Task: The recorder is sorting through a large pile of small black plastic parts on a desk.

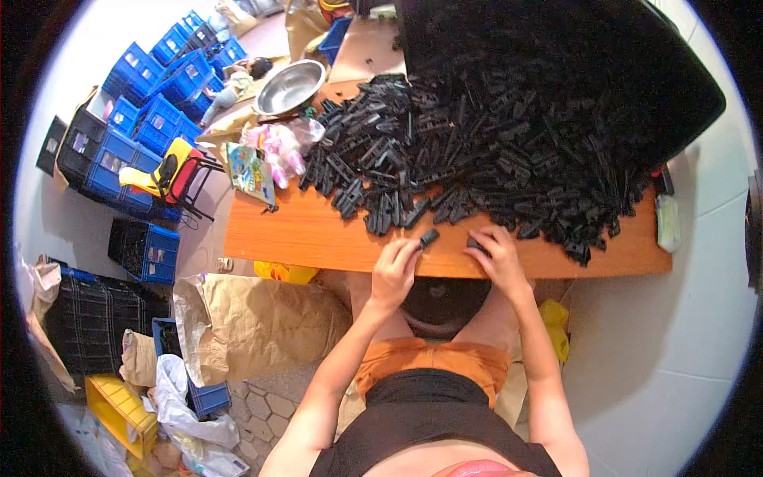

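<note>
Over the front edge of an orange-brown wooden table (pixel 318 236), my left hand (pixel 393 272) pinches a small black plastic piece (pixel 429 238) between thumb and fingertips. A short gap to the right, my right hand (pixel 501 261) has its fingers closed on another black plastic piece (pixel 478 246), partly hidden by the fingers. The two pieces are apart. Just beyond both hands spreads a large heap of similar narrow black plastic pieces (pixel 445 147); their exact kind is too small to make out.
A metal bowl (pixel 290 87), a pink-and-white toy (pixel 276 149) and a colourful packet (pixel 249 172) lie at the table's left. Blue crates (pixel 163 123) are stacked farther left, near another person (pixel 237 86). Brown paper (pixel 254 326) hangs below the table. Beneath is a dark round container (pixel 447 306).
</note>
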A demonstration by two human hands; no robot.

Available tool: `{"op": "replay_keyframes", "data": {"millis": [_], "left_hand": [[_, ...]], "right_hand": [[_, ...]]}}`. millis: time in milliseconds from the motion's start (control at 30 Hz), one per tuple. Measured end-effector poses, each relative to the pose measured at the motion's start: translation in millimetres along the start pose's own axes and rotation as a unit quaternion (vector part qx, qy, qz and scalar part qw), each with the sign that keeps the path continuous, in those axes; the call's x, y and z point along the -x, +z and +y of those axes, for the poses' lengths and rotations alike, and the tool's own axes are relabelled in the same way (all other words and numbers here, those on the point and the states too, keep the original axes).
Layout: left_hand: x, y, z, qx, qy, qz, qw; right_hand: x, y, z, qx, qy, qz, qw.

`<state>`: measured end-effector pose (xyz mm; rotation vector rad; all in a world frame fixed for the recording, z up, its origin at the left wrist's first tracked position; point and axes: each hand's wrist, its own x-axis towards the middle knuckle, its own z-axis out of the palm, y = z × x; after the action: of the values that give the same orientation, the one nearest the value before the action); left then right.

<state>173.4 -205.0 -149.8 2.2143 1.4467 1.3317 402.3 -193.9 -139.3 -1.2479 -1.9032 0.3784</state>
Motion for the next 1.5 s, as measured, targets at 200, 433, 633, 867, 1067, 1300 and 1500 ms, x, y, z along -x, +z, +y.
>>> {"op": "replay_keyframes", "data": {"millis": [200,433,633,867,1067,1300,1500], "left_hand": [[3,-4,-5,0.049,-0.028,-0.022,0.998],[-25,-1,-9,0.099,-0.009,-0.041,0.994],[-16,-6,-11,0.115,-0.019,-0.072,0.991],[-14,-6,-4,0.141,-0.028,-0.091,0.985],[-24,-7,-8,0.151,-0.021,-0.085,0.985],[-20,-1,-11,0.162,-0.034,-0.107,0.980],[-17,-3,-12,0.179,-0.035,-0.106,0.977]], "right_hand": [[4,-2,-2,-0.013,0.027,-0.016,0.999],[-20,-15,-26,-0.037,0.140,-0.046,0.988],[-9,-30,-7,-0.108,0.137,-0.109,0.979],[-8,-18,4,-0.051,-0.006,-0.187,0.981],[-19,0,-9,-0.007,0.013,-0.081,0.997],[-22,16,-16,-0.040,0.047,0.017,0.998],[-11,23,-28,-0.040,0.020,-0.077,0.996]]}}
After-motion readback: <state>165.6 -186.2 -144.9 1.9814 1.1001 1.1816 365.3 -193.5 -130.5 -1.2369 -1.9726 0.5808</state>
